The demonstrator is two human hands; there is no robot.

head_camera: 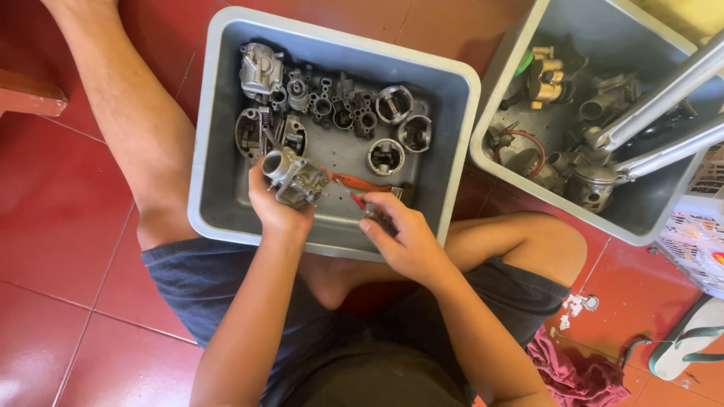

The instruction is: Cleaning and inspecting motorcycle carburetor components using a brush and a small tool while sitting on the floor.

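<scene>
Head view: carburetor (pixel 296 179) in left hand (pixel 275 205)

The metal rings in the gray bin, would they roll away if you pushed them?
Probably not while the metal rings stand on their flat ends in the gray bin, as they seem to; tipped sideways, their round shape might roll. They look like solid metal, so likely stiff and heavy for their size.
</scene>
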